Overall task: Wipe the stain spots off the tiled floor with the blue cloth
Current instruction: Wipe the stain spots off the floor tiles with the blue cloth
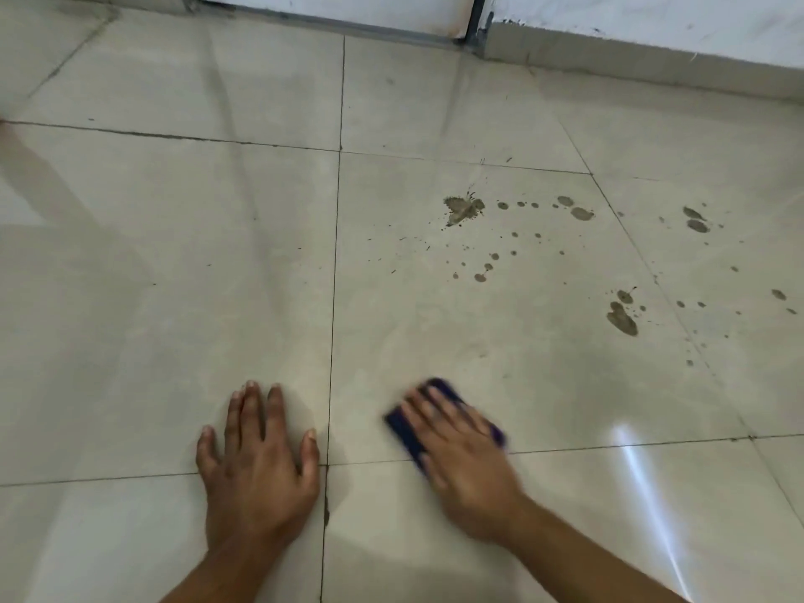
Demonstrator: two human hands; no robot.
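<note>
Tiled floor (174, 254): pale glossy tiles with dark grout lines under both hands; one grout line runs between the hands, another crosses just under them.
Wall base (652, 54): far beyond the hands, along the top edge.
Stain spots (463, 208): brown-grey blotches and small specks, well ahead of the right hand and off to its right, none touching the cloth.
Left hand (256, 463): flat on the tile, palm down, fingers straight and spread, holding nothing.
Right hand (461, 450): blurred, fingers straight, pressing down flat on the cloth.
Blue cloth (404, 428): folded, dark blue, on the floor under the right hand's fingers, edges showing either side.
</note>
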